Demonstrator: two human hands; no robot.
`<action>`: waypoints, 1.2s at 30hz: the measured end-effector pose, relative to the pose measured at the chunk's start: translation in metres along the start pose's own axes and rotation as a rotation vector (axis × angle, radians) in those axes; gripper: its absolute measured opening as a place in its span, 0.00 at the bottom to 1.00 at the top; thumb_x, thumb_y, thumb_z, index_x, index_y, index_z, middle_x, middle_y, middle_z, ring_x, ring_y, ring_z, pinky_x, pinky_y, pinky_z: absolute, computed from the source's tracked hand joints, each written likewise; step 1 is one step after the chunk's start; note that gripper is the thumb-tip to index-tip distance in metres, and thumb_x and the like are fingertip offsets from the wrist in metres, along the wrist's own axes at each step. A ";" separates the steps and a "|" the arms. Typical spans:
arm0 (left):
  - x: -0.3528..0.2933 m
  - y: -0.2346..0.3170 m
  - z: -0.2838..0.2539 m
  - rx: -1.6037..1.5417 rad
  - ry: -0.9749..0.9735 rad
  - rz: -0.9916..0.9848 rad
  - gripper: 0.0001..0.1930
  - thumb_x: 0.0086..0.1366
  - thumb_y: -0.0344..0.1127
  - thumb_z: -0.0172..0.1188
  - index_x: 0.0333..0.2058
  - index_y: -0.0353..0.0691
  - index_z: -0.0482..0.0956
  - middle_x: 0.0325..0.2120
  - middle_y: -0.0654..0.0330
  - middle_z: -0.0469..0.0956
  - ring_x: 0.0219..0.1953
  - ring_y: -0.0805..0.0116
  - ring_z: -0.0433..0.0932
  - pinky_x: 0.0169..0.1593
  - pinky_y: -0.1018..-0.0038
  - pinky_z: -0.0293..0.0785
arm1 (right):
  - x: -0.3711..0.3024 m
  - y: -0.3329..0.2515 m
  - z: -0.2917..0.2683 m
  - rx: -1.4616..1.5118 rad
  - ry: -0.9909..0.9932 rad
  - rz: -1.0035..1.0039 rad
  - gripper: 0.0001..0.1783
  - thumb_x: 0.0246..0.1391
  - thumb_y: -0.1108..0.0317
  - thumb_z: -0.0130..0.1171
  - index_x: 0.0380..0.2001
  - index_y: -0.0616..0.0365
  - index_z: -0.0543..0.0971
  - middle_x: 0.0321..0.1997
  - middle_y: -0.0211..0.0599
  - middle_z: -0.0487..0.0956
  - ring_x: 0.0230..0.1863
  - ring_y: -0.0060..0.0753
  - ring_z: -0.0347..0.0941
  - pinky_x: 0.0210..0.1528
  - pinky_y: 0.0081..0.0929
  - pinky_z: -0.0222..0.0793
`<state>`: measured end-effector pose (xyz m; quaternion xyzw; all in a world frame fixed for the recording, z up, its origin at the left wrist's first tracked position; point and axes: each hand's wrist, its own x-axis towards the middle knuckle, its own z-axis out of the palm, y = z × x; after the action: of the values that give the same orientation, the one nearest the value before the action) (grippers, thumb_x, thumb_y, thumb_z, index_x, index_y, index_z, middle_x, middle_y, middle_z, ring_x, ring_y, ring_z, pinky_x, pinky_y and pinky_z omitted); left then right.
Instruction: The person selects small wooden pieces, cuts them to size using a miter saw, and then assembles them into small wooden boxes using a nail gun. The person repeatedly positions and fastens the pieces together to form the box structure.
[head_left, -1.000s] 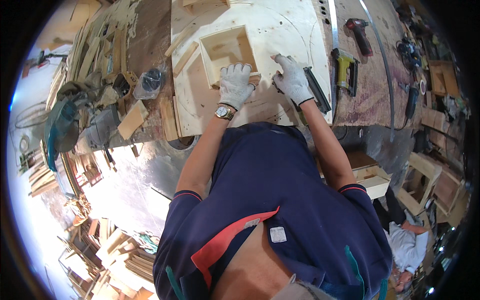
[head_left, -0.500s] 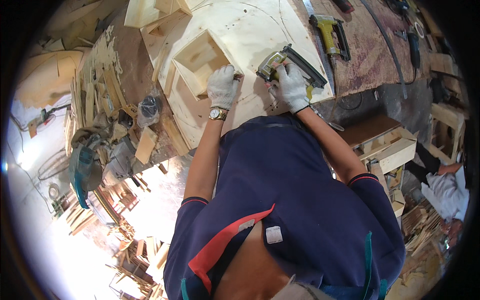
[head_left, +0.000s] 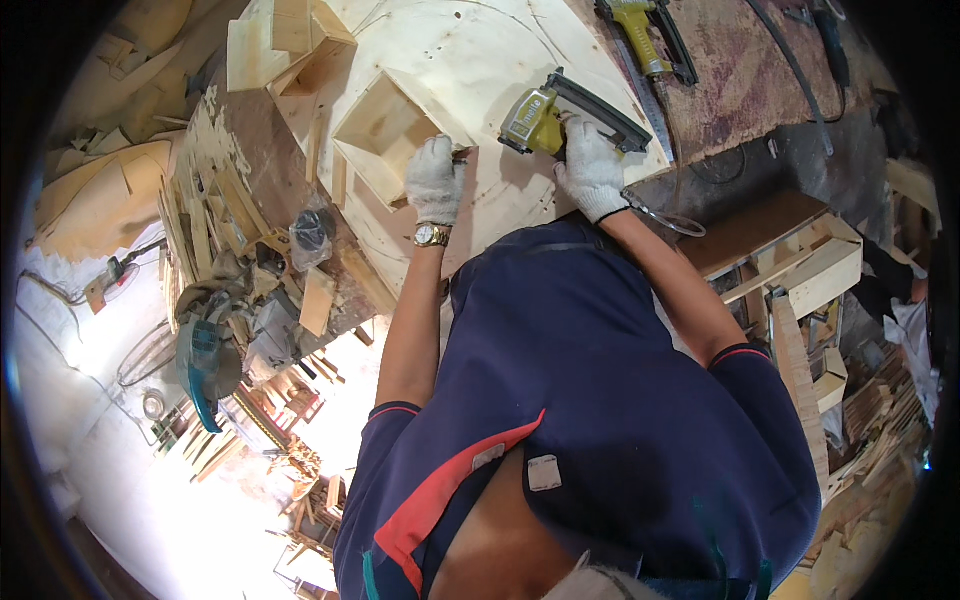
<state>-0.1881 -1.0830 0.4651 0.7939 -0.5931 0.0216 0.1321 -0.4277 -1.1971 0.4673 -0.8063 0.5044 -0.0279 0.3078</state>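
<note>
A pale wooden box (head_left: 372,112), open at the top, rests tilted at an angle to me on a light plywood sheet (head_left: 510,215). My left hand (head_left: 434,182), in a white knitted glove with a watch at the wrist, is closed on the box's near right wall. Just to the right, my gloved right hand (head_left: 592,170) is wrapped round the handle of a yellow-green and black nail gun (head_left: 537,122). The gun's nose points left toward the box, apart from it. An air hose fitting (head_left: 665,215) trails by my right wrist.
Another wooden box (head_left: 285,45) stands at the far left of the sheet. A second nail gun (head_left: 640,35) lies beyond, at the right. Wood strips (head_left: 205,215) and a teal circular saw (head_left: 203,370) are on the left. A wooden drawer frame (head_left: 815,265) is at the right.
My right hand has settled round the nail gun's handle, with the gun slightly farther up. My left hand stays on the box. The whole view has shifted a little.
</note>
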 end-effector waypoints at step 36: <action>-0.004 -0.002 0.000 0.086 -0.111 -0.026 0.14 0.55 0.34 0.71 0.38 0.42 0.77 0.35 0.55 0.81 0.37 0.49 0.81 0.40 0.57 0.77 | 0.084 0.035 -0.026 1.155 -0.782 0.099 0.16 0.64 0.66 0.55 0.50 0.65 0.76 0.43 0.38 0.87 0.20 0.20 0.74 0.24 0.22 0.76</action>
<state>-0.1877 -1.0790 0.4640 0.8064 -0.5878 0.0014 0.0650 -0.4236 -1.2899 0.4477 -0.4405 0.2972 0.0149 0.8470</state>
